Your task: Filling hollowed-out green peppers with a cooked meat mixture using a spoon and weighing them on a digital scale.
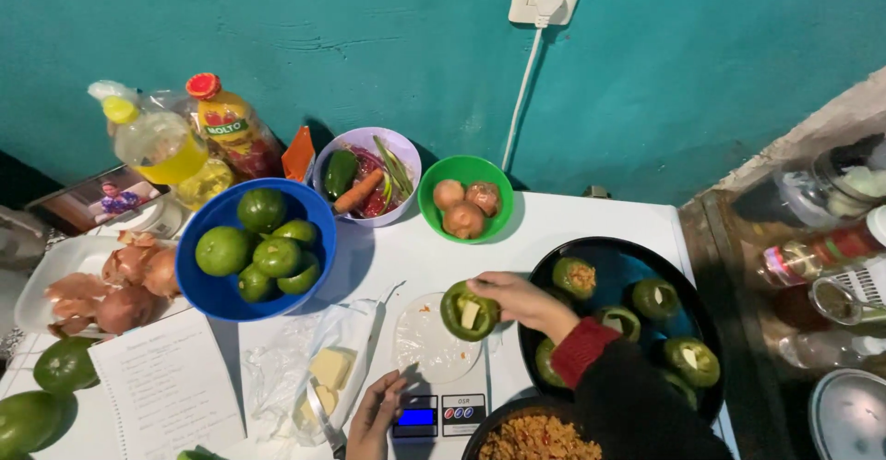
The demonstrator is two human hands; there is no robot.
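My right hand (517,298) grips a hollowed green pepper (468,311) with a pale cheese piece inside, holding it over the round plate of a small kitchen scale (434,349). My left hand (374,418) rests at the table's front edge beside the scale's blue display (416,417), next to a knife (325,418) and cheese cubes (329,368) on a plastic bag. A black pan (620,266) to the right holds several stuffed green peppers. A dark bowl of orange rice mix (531,437) sits at the bottom.
A blue bowl (217,298) of green fruits, a lilac bowl (401,160) of vegetables and a green bowl (426,203) of onions stand behind. Two oil bottles (166,146), a tray of onions (55,275), a notebook (171,391) lie left. Jars crowd the right shelf (831,238).
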